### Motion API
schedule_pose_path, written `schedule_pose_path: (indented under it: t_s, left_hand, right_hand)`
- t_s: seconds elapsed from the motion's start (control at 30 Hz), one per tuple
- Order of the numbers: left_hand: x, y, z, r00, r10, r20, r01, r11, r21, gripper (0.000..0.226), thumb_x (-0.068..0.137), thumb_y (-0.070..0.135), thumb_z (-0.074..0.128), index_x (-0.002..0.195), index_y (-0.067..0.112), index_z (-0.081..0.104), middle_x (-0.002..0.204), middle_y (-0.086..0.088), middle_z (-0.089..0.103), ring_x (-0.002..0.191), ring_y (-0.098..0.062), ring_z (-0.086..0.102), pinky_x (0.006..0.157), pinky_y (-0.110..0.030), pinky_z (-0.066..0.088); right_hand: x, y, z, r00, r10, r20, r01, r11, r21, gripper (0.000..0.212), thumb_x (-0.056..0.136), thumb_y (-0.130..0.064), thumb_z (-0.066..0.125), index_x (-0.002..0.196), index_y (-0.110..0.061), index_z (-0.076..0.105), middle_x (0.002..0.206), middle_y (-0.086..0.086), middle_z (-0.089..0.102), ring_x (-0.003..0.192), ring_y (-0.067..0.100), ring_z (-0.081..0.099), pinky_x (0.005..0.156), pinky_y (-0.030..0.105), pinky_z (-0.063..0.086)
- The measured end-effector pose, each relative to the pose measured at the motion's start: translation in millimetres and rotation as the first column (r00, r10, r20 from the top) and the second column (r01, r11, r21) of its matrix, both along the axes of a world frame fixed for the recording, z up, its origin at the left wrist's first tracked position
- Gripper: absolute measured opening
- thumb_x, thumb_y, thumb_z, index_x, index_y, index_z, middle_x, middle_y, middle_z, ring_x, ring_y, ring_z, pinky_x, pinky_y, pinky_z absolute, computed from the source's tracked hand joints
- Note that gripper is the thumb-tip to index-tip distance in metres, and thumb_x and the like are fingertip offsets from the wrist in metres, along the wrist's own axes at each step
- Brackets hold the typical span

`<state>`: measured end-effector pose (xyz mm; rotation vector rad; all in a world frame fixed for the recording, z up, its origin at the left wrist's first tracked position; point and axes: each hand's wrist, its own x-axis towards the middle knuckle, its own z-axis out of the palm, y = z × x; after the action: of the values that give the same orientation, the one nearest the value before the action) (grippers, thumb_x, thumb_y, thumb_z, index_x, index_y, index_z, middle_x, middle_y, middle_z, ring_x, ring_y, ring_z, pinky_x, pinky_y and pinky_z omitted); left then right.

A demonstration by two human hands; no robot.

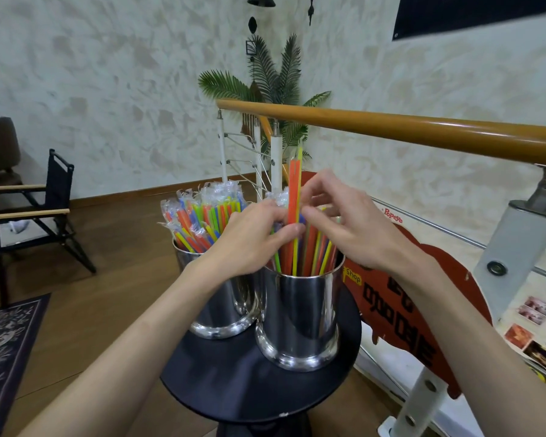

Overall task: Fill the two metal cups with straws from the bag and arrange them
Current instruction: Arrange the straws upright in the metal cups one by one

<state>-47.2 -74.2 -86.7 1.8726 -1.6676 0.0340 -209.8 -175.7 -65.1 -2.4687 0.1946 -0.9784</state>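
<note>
Two shiny metal cups stand side by side on a small round black table [234,383]. The left cup [221,313] is packed with wrapped colourful straws [202,216]. The right cup [300,320] holds a looser bunch of straws [316,247], and a few orange and yellow ones [294,187] stick up higher than the rest. My left hand [252,238] pinches these raised straws just above the right cup. My right hand [350,225] is at the same bunch from the right, its fingertips curled on the straws. No bag is in view.
A wooden handrail [391,127] on white posts runs across behind the table. A red signboard [401,298] leans on the railing to the right. A folding chair [32,209] stands at the left, a rug [4,348] lies at the lower left, and a palm plant [271,80] fills the corner.
</note>
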Motion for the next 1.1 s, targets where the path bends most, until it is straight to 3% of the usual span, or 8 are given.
schedule_pose_path:
  t_s: [0.17, 0.27, 0.37, 0.47, 0.77, 0.9, 1.0, 1.1]
  left_hand:
    - [-1, 0, 4, 0.998, -0.015, 0.054, 0.014, 1.000, 0.022, 0.021, 0.100, 0.045, 0.051, 0.109, 0.031, 0.064, 0.106, 0.001, 0.056, 0.099, -0.016, 0.051, 0.097, -0.051, 0.039]
    - [-1, 1, 2, 0.999, -0.023, 0.031, 0.023, 1.000, 0.020, 0.034, 0.098, 0.050, 0.051, 0.121, 0.029, 0.064, 0.105, -0.002, 0.056, 0.096, -0.017, 0.051, 0.095, -0.050, 0.041]
    - [-3, 3, 4, 0.999, -0.021, -0.033, 0.020, 0.999, -0.028, 0.039, 0.091, 0.055, 0.055, 0.098, 0.020, 0.070, 0.095, -0.005, 0.056, 0.086, -0.017, 0.053, 0.085, -0.047, 0.046]
    - [-5, 3, 4, 0.990, -0.021, -0.138, 0.005, 0.994, -0.112, 0.035, 0.090, 0.050, 0.064, 0.070, 0.022, 0.063, 0.094, -0.003, 0.060, 0.087, -0.017, 0.059, 0.086, -0.045, 0.047]
    - [-4, 3, 0, 0.988, -0.092, -0.122, 0.077, 0.990, -0.120, 0.053, 0.089, 0.063, 0.059, 0.066, 0.015, 0.064, 0.081, 0.006, 0.056, 0.084, -0.013, 0.056, 0.091, -0.048, 0.047]
    - [-1, 2, -2, 0.999, -0.046, -0.025, 0.043, 0.994, -0.097, 0.056, 0.088, 0.073, 0.039, 0.064, 0.027, 0.061, 0.086, 0.011, 0.055, 0.090, -0.011, 0.055, 0.092, -0.051, 0.045]
    - [-1, 5, 1, 0.990, -0.012, 0.143, 0.010, 1.000, 0.017, 0.063, 0.094, 0.072, 0.024, 0.073, 0.028, 0.064, 0.097, 0.004, 0.058, 0.100, -0.013, 0.052, 0.092, -0.049, 0.039]
    - [1, 7, 3, 0.995, -0.032, 0.091, 0.032, 0.999, 0.008, 0.070, 0.096, 0.066, 0.016, 0.093, 0.025, 0.072, 0.097, 0.002, 0.058, 0.099, -0.012, 0.052, 0.094, -0.049, 0.040]
  right_hand:
    - [3, -2, -3, 0.988, 0.051, -0.149, -0.065, 0.994, -0.092, 0.030, 0.102, -0.004, 0.049, 0.117, -0.022, 0.066, 0.101, -0.007, 0.068, 0.091, 0.017, 0.065, 0.081, 0.040, 0.052]
    - [3, -5, -4, 0.991, 0.071, -0.109, -0.077, 0.996, -0.054, 0.037, 0.100, 0.001, 0.047, 0.119, -0.021, 0.070, 0.102, -0.007, 0.073, 0.095, 0.011, 0.067, 0.082, 0.029, 0.052]
    - [4, -5, -5, 0.996, 0.078, -0.031, -0.079, 0.996, -0.051, 0.044, 0.095, 0.009, 0.046, 0.120, -0.018, 0.072, 0.110, -0.012, 0.072, 0.106, 0.000, 0.065, 0.089, 0.014, 0.046]
    - [7, -7, -9, 0.998, 0.058, 0.039, -0.055, 0.996, -0.072, 0.045, 0.094, 0.009, 0.046, 0.122, -0.016, 0.072, 0.115, -0.007, 0.072, 0.110, 0.008, 0.065, 0.095, 0.027, 0.051]
    - [11, -10, -15, 0.981, 0.034, 0.190, -0.015, 0.995, -0.098, 0.039, 0.095, 0.008, 0.051, 0.118, -0.011, 0.075, 0.101, 0.004, 0.071, 0.094, 0.015, 0.066, 0.084, 0.035, 0.054]
    - [13, -13, -17, 0.970, 0.016, 0.241, 0.032, 0.981, -0.193, 0.034, 0.090, 0.004, 0.058, 0.113, -0.010, 0.077, 0.092, 0.006, 0.071, 0.085, 0.017, 0.066, 0.076, 0.036, 0.053]
    - [13, -18, -17, 0.969, -0.034, 0.246, 0.121, 0.929, -0.349, 0.035, 0.086, 0.006, 0.066, 0.115, -0.009, 0.076, 0.089, 0.009, 0.068, 0.081, 0.017, 0.063, 0.074, 0.024, 0.050]
    - [10, -26, -15, 0.939, -0.126, 0.319, 0.260, 0.869, -0.421, 0.033, 0.084, 0.011, 0.070, 0.113, -0.004, 0.076, 0.088, 0.011, 0.065, 0.081, 0.018, 0.060, 0.074, 0.018, 0.045]
